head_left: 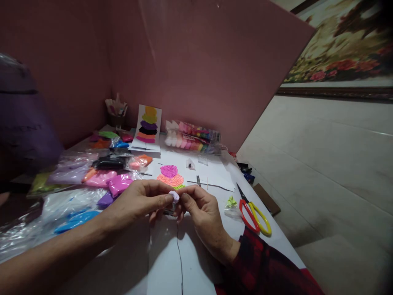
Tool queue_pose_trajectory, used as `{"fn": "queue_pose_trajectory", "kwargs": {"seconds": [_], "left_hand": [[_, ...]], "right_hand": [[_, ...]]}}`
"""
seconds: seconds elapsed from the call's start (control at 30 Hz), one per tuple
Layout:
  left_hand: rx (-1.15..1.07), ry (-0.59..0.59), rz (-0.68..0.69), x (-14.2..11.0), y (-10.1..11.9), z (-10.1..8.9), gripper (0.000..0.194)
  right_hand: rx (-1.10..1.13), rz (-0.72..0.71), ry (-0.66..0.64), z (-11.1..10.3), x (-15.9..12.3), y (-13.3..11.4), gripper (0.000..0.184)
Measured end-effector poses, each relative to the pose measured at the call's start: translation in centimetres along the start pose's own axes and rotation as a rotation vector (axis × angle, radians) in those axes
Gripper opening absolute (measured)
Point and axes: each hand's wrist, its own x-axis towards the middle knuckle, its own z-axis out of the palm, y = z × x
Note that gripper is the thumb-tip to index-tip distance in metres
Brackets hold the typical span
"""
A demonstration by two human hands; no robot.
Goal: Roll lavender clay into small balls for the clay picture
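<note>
Between the fingertips of both hands is a small lump of pale lilac modelling clay (174, 196). My left hand (144, 198) pinches it from the left with thumb and forefinger. From the right, my right hand (199, 209) closes thumb and forefinger at its edge. A thin dark wire (180, 258) runs down the white sheet just below the hands. Directly behind my fingers lies a layered clay piece (169, 174) in magenta, orange and green, its lower part hidden by the hands.
Bagged coloured clay (106, 178) crowds the left side. Scissors (253, 215) with red and yellow handles lie at the right edge, beside a yellow-green clay bit (231, 201). A picture card (146, 129) leans at the back near clay packs (192, 137). Tweezers (198, 180) lie mid-table.
</note>
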Motion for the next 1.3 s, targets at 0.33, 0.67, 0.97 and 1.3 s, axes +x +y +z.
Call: {"fn": "queue_pose_trajectory", "kwargs": {"seconds": [0.33,0.67,0.97,1.3], "left_hand": [[0.094,0.050,-0.026,-0.1,0.1,0.4,0.022],[-0.100,0.176,0.007,0.3,-0.2,-0.2,0.025],[-0.079,0.118,-0.018,0.3,-0.3,0.0,0.026],[0.019,0.179,0.001,0.1,0.2,0.0,0.020]], "right_hand": [[-0.035,-0.008,-0.002,0.3,-0.3,-0.1,0.019],[0.092,-0.030,0.163,-0.5,0.6,0.4,0.019],[0.011,0.032,0.088,0.1,0.3,0.0,0.022],[-0.005,0.041,0.091,0.0,0.2,0.0,0.019]]}}
